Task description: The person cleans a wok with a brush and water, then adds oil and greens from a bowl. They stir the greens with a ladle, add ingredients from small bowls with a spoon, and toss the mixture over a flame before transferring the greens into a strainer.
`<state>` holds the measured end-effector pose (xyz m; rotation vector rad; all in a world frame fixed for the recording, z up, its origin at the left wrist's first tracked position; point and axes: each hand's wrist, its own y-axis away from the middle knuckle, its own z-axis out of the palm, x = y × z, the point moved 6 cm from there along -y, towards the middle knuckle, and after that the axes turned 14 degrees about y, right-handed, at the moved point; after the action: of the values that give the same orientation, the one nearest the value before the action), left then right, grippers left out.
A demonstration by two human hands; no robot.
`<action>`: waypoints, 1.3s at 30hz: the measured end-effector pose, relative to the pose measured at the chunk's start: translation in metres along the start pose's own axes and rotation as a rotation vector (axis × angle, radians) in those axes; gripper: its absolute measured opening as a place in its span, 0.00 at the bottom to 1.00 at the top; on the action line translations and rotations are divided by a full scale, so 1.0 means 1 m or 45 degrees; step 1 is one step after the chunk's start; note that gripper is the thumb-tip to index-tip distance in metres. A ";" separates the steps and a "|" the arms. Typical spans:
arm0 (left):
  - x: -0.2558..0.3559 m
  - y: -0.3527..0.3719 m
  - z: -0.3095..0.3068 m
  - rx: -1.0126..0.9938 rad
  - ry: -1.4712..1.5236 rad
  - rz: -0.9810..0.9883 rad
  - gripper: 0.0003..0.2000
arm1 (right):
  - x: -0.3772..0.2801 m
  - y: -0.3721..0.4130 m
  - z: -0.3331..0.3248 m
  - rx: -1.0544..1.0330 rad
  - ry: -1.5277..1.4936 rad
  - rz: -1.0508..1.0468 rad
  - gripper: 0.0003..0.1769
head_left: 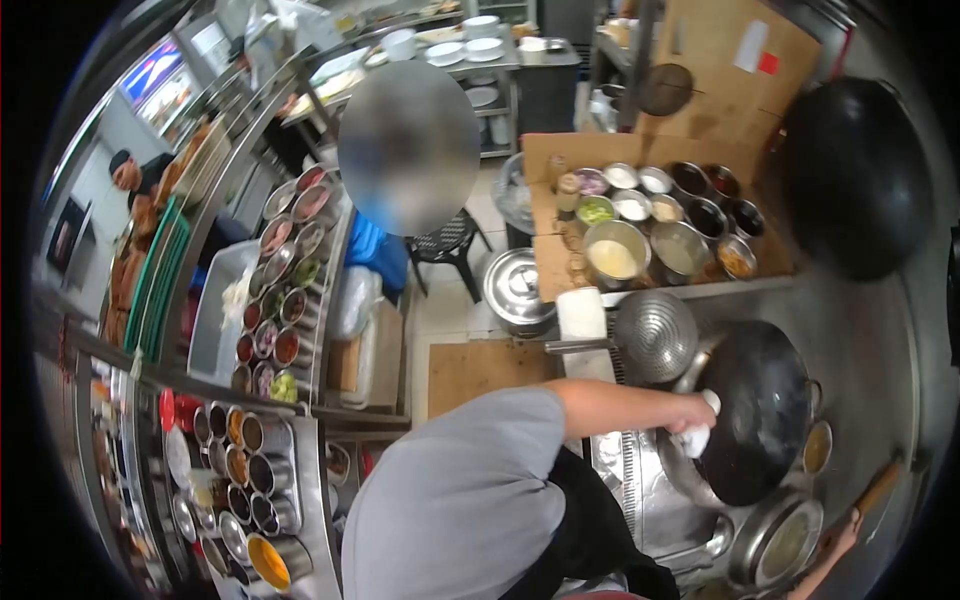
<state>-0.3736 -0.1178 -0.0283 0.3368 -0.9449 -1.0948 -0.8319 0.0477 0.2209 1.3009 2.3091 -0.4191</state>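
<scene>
- Left hand (693, 422): in the right-centre of the frame, at the near rim of the black wok (765, 405). The fingers are closed around a white cloth (697, 437), which sits between the hand and the wok rim.
- Right hand (845, 535): at the lower right edge of the frame. The fingers are wrapped on the lower end of a wooden handle (881, 486). The handle angles up and to the right, just beside the wok. Its working end cannot be made out.
- Wok: sits in the stove opening, tilted toward the left hand, with a dark and glossy interior.
- Perforated steel strainer (655, 335): rests just above and left of the wok.
- Steel bowl (787, 542): below the wok, near the right hand.
- Seasoning tubs (650, 215): grouped on the bench in the upper right of the frame.
- Second wok (852, 175): stands at the far upper right.
- Lidded steel pot (518, 288): on the floor, centre of the frame.
- Ingredient tins (280, 300): in rows on the left.
- Another person (385, 240): upper centre, well apart from the stove.
</scene>
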 end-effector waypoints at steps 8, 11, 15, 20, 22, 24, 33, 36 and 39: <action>-0.060 -0.170 0.003 -0.300 -0.082 -0.215 0.10 | -0.062 0.038 0.298 -0.183 -0.348 0.078 0.26; -0.019 -0.102 0.007 -0.054 -0.470 -0.105 0.13 | -0.085 0.086 0.372 -0.977 -0.234 0.065 0.24; -0.002 -0.087 0.023 -0.123 -0.397 0.036 0.12 | -0.150 0.235 0.260 -1.640 -0.185 -0.377 0.20; 0.021 -0.058 0.056 -0.190 -0.292 0.223 0.11 | -0.161 0.261 0.252 -1.523 0.013 -0.445 0.18; 0.022 -0.050 0.058 -0.181 -0.277 0.248 0.11 | -0.174 0.261 0.271 -1.458 0.045 -0.520 0.17; 0.020 -0.044 0.053 -0.161 -0.256 0.256 0.11 | -0.185 0.260 0.289 -1.415 0.059 -0.573 0.16; 0.027 -0.027 0.011 -0.038 -0.087 0.349 0.09 | -0.211 0.183 0.304 -1.060 0.116 -0.753 0.14; 0.002 -0.034 0.018 -0.071 -0.028 0.301 0.09 | -0.171 0.085 0.253 -0.591 0.303 -0.864 0.13; -0.039 -0.021 0.021 -0.073 0.084 0.199 0.08 | -0.130 0.080 0.211 -0.230 0.901 -0.698 0.13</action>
<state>-0.4084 -0.0892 -0.0483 0.2465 -0.8646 -0.9599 -0.6546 -0.1049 0.1061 0.7768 3.2096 0.1252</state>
